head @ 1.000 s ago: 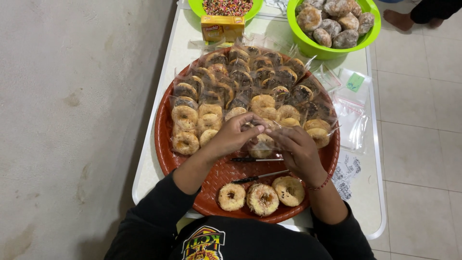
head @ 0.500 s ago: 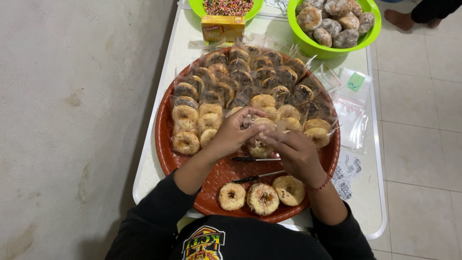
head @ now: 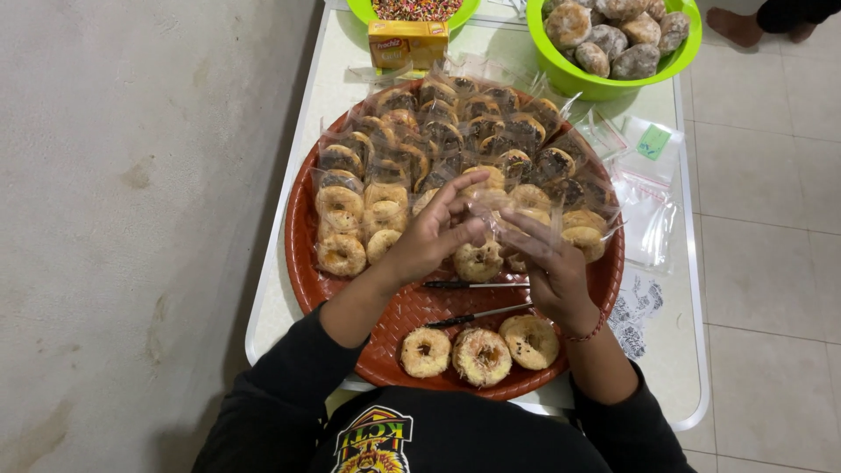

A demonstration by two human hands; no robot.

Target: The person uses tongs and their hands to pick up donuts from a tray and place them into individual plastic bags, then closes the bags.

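While rows of bagged doughnuts (head: 350, 206) filled the round red tray (head: 302, 263), the left hand (head: 434, 235) had risen slightly since a moment before, fingers pinching the clear bag (head: 491, 206) over a doughnut (head: 478, 259). The right hand (head: 547, 263) gripped the bag's other side. Three unwrapped doughnuts (head: 480, 352) remained near the tray's front edge.

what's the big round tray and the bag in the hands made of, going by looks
The round tray looks like moulded plastic: a uniform reddish-brown with a woven-pattern texture and a slight sheen. The small bag held between the left hand and right hand over a doughnut looks like thin clear plastic film: see-through, crinkled, with glints of light.
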